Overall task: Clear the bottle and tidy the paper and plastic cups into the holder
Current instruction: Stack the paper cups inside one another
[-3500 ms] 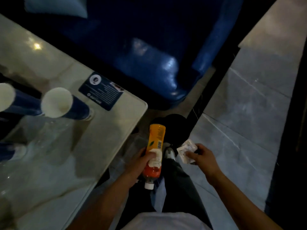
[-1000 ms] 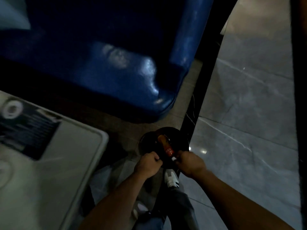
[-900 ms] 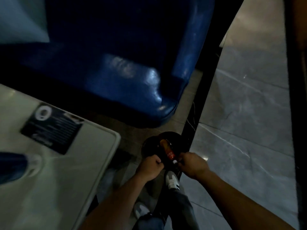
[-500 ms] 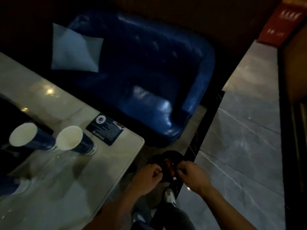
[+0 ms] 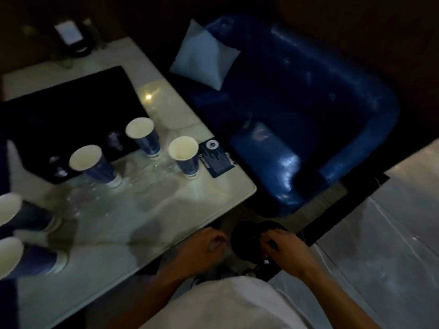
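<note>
Both hands were down low by the corner of the table (image 5: 166, 210), hovering over a round black bin (image 5: 247, 236) on the floor. The left hand (image 5: 202, 248) had its fingers curled in, right at the bin's left rim, but it was too dark and blurry to say if they had hold of the rim, a liner or nothing at all. Same deal with the right hand (image 5: 285, 248): fingers bent over the right side of the bin's opening, knuckles up, and I couldn't tell what, if anything, was pinched under them. The two hands sat close together, with only the dark mouth of the bin between them.

The bottle wasn't something I could pick out. If it was in the bin between the hands, the dark swallowed it.

The paper cups were all up on the table, well off to the left of the left hand and farther out. Nearest to it was a blue cup (image 5: 184, 154) standing upright just beside a dark card (image 5: 217, 157) near the table's edge. Another cup (image 5: 142, 135) stood just past it, and a third (image 5: 91, 165) farther left, by the edge of a black mat (image 5: 66, 115). Two more cups (image 5: 9, 212) (image 5: 10, 256) sat at the far left, cut off by the frame. Some clear plastic cups (image 5: 164, 166) looked to be lying among the blue ones, hard to make out.

Beyond the right hand was a blue sofa (image 5: 308, 115) with a pale cushion (image 5: 204, 53) on it.
</note>
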